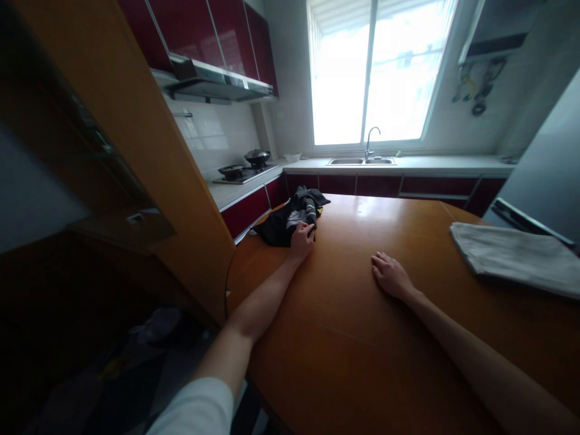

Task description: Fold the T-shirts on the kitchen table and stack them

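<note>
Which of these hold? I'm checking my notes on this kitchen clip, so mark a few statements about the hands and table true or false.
1. The left hand is on the dark garment. True.
2. The right hand holds the folded cloth. False: it rests flat on the bare table, apart from the cloth.
3. The folded cloth lies at the table's right side. True.
4. The dark garment is neatly folded. False: it lies crumpled in a heap.
5. A pan sits on the stove. True.
</note>
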The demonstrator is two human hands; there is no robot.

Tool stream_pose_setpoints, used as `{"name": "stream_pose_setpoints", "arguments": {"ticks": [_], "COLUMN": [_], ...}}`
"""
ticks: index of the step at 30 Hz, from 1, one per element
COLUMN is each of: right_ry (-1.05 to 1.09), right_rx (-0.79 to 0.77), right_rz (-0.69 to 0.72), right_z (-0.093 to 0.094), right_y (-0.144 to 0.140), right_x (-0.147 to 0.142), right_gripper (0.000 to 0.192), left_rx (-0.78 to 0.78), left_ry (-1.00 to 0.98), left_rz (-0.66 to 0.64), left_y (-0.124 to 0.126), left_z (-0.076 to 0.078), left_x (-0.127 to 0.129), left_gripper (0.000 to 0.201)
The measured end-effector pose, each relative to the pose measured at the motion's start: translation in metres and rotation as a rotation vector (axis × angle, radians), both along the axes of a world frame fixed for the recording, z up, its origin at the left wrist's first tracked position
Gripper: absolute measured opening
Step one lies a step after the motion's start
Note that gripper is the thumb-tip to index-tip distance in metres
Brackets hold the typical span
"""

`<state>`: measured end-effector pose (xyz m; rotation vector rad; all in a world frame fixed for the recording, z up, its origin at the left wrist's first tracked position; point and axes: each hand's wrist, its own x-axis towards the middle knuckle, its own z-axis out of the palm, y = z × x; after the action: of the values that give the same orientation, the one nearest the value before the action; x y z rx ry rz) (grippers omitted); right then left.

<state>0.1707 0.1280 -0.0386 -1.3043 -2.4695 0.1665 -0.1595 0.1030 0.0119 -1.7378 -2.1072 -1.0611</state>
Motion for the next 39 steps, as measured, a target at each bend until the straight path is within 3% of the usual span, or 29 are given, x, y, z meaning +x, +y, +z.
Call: {"name": "stream_pose_setpoints", "arguments": {"ticks": [3, 6, 8, 10, 13, 15, 18, 21, 25, 27, 29, 32, 34, 36, 39], "right_ry": [0.005, 0.041, 0.1, 0.186, 0.3, 0.316, 0.239, 0.148, 0.086, 0.038, 0.002, 0.015, 0.081, 0.171, 0.242], "right_rx": [0.001, -0.003, -0.003, 0.01, 0.084, 0.136, 0.118, 0.063, 0.098, 0.138, 0.156, 0.136, 0.149, 0.173, 0.155], "right_rz": [0.013, 0.004, -0.007, -0.006, 0.037, 0.115, 0.254, 0.257, 0.036, -0.137, -0.295, -0.409, -0.358, -0.204, 0.088], "right_z": [0.0, 0.0, 0.001, 0.003, 0.007, 0.01, 0.012, 0.015, 0.026, 0.032, 0.037, 0.04, 0.04, 0.038, 0.032], "right_y": [0.0, -0.001, -0.001, -0.002, -0.005, -0.008, -0.015, -0.019, -0.017, -0.012, -0.005, 0.003, 0.003, 0.001, -0.004], "right_x": [-0.001, -0.001, -0.002, -0.001, -0.002, -0.003, -0.006, -0.01, -0.008, -0.001, 0.01, 0.026, 0.031, 0.03, 0.018], "right_gripper": [0.047, 0.049, 0.05, 0.051, 0.052, 0.051, 0.046, 0.04, 0.043, 0.052, 0.056, 0.052, 0.044, 0.036, 0.038], "left_rx": [0.013, -0.093, -0.125, -0.076, -0.006, -0.061, -0.175, -0.222, -0.243, -0.252, -0.255, -0.218, -0.153, -0.11, -0.212], "left_ry": [-0.002, 0.041, 0.066, 0.048, -0.001, -0.014, -0.032, -0.037, 0.0, 0.031, 0.062, 0.086, 0.067, 0.048, 0.087], "left_rz": [-0.327, -0.683, -0.815, -0.74, -0.378, -0.15, 0.01, -0.007, -0.177, -0.337, -0.577, -0.843, -0.804, -0.678, -0.544], "left_y": [-0.004, -0.013, -0.017, -0.017, -0.009, -0.003, 0.006, 0.009, 0.007, 0.002, -0.003, -0.008, -0.007, -0.003, 0.002], "left_z": [-0.007, -0.012, -0.011, -0.01, -0.009, -0.011, -0.018, -0.023, -0.022, -0.019, -0.017, -0.017, -0.019, -0.022, -0.026], "left_x": [0.034, 0.062, 0.074, 0.075, 0.061, 0.046, 0.026, 0.021, 0.035, 0.045, 0.055, 0.067, 0.071, 0.072, 0.069], "left_gripper": [0.033, 0.038, 0.041, 0.038, 0.037, 0.039, 0.039, 0.034, 0.031, 0.031, 0.03, 0.03, 0.032, 0.038, 0.044]}}
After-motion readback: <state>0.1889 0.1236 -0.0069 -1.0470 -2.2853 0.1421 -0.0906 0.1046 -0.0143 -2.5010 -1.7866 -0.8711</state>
